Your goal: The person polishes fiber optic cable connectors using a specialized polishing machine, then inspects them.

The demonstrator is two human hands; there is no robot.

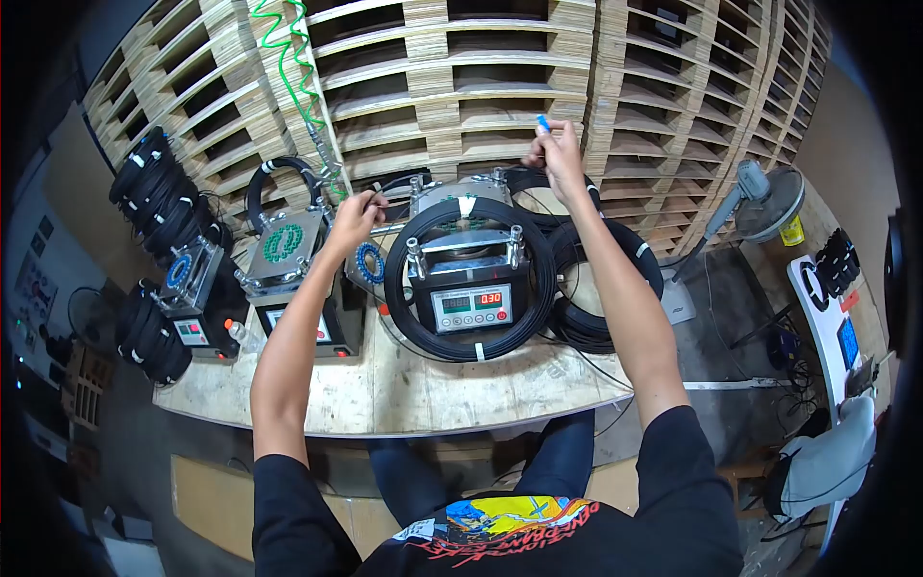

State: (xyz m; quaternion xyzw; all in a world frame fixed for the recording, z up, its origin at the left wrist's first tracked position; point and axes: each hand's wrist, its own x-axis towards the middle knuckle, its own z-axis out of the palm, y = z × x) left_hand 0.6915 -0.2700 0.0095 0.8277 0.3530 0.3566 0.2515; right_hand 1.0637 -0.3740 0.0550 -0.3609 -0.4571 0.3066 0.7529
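My right hand (555,152) is raised beyond the table's back edge, its fingers pinched on a small blue piece (543,123). My left hand (361,213) is closed beside the back of the machines; what its fingers hold, if anything, is too small to name. Between my arms, a large black cable coil (544,288) with white ties stands upright around the front of a machine (473,308) with a red digital display. A blue ring-shaped part (369,262) lies just below my left hand.
Two more machines (282,244) (187,279) stand left on the wooden table (413,396), near an orange-capped bottle (240,335). Black cable coils (154,192) are stacked at far left, others (591,327) at right. Pallets (433,58) rise behind; a fan (769,207) stands right.
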